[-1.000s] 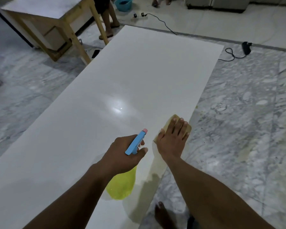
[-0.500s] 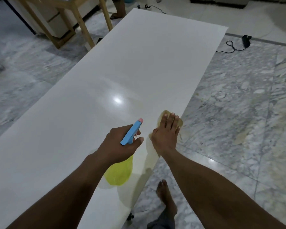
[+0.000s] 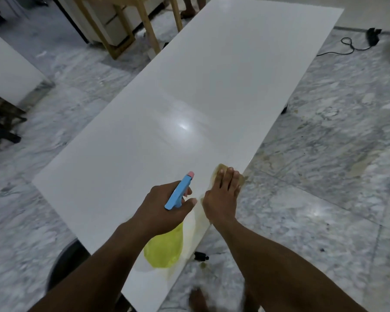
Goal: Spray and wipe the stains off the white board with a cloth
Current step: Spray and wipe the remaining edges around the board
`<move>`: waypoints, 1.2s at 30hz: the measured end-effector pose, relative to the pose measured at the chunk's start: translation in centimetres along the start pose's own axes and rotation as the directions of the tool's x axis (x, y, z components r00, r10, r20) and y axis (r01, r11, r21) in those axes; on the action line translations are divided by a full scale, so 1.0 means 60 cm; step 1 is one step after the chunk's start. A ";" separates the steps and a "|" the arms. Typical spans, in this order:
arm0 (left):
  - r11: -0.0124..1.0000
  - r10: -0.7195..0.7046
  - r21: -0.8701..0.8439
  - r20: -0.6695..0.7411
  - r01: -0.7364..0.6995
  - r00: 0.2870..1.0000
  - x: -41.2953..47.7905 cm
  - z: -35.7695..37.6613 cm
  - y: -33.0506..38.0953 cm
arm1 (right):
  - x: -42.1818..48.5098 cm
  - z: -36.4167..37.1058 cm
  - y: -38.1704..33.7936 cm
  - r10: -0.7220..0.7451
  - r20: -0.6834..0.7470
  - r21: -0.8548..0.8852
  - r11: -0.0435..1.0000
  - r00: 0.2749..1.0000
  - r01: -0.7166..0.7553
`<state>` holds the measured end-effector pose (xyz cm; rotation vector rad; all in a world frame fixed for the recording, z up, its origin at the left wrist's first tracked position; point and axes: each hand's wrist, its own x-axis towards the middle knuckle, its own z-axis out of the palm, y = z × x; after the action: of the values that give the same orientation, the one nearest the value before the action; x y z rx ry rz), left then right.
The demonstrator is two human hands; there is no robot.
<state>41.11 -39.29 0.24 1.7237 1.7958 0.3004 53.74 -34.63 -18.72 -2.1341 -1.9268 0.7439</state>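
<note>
A long white board (image 3: 189, 91) runs from near me to the far right, raised above the marble floor. My left hand (image 3: 164, 206) grips a spray bottle (image 3: 164, 248) with a yellow body and a blue trigger head (image 3: 178, 192) whose pink nozzle points away over the board. My right hand (image 3: 221, 197) presses flat on a tan cloth (image 3: 218, 171) at the board's right edge, fingers straight. A faint yellowish smear shows on the board beside my right wrist.
A wooden table (image 3: 144, 23) stands at the far left, with a person's feet (image 3: 189, 10) beyond it. A black cable and plug (image 3: 369, 37) lie on the floor at the far right. A dark round stool (image 3: 65, 264) sits under the board's near corner. My bare foot (image 3: 198, 298) is below.
The view has tilted and shifted, so the board's near left corner shows. My right hand with the cloth has slid a little toward me along the right edge. The spray bottle stays gripped.
</note>
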 end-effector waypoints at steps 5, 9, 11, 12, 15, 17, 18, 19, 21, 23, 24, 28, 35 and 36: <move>0.998 0.034 0.045 0.001 -0.034 0.999 -0.074 -0.021 -0.056 | -0.092 0.047 -0.035 -0.002 -0.028 0.006 1.000 1.000 0.002; 0.993 0.088 0.074 0.019 -0.089 0.996 -0.142 -0.025 -0.109 | -0.167 0.085 -0.065 0.019 -0.026 0.004 1.000 0.999 -0.018; 0.992 0.114 0.048 0.025 -0.115 0.993 -0.187 -0.027 -0.141 | -0.218 0.110 -0.086 0.024 -0.017 0.009 1.000 1.000 -0.023; 0.991 0.124 0.037 0.031 -0.125 0.992 -0.214 -0.028 -0.159 | -0.250 0.126 -0.098 0.026 -0.016 0.007 1.000 1.000 -0.026; 0.990 0.135 0.025 0.059 -0.137 0.989 -0.292 -0.032 -0.218 | -0.348 0.171 -0.132 0.016 -0.008 0.006 1.000 1.000 -0.016; 0.989 0.139 0.034 0.068 -0.142 0.988 -0.333 -0.036 -0.254 | -0.397 0.196 -0.147 0.006 -0.018 -0.028 1.000 1.000 -0.006; 0.989 0.137 0.043 0.069 -0.141 0.988 -0.350 -0.038 -0.272 | -0.414 0.205 -0.154 0.006 -0.014 -0.042 0.999 1.000 -0.007; 0.989 0.137 0.045 0.067 -0.140 0.988 -0.370 -0.042 -0.291 | -0.436 0.216 -0.162 0.010 -0.001 -0.056 0.998 1.000 -0.010; 0.991 0.129 0.025 0.056 -0.131 0.990 -0.394 -0.045 -0.320 | -0.471 0.226 -0.169 -0.006 0.025 -0.083 0.997 1.000 0.008; 0.993 0.120 -0.004 0.060 -0.120 0.991 -0.414 -0.049 -0.338 | -0.507 0.219 -0.175 -0.044 0.043 -0.072 0.996 0.998 0.047; 0.993 0.120 -0.011 0.070 -0.120 0.990 -0.420 -0.050 -0.340 | -0.519 0.205 -0.179 -0.057 0.062 -0.016 0.998 0.996 0.058; 0.986 0.164 0.000 0.086 -0.165 0.983 -0.415 -0.063 -0.320 | -0.540 0.094 -0.194 0.200 0.145 0.623 0.742 0.969 -0.246; 0.950 0.298 0.039 0.187 -0.310 0.936 -0.333 -0.075 -0.206 | -0.466 -0.104 -0.130 0.042 0.489 0.783 -0.461 0.871 -0.417; 0.940 0.318 0.053 0.217 -0.337 0.923 -0.313 -0.072 -0.184 | -0.447 -0.127 -0.120 0.017 0.464 0.778 -0.485 0.886 -0.398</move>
<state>28.70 -57.59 2.56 2.0407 1.3886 0.1719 49.85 -58.03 -2.35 -0.9364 0.0715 1.8341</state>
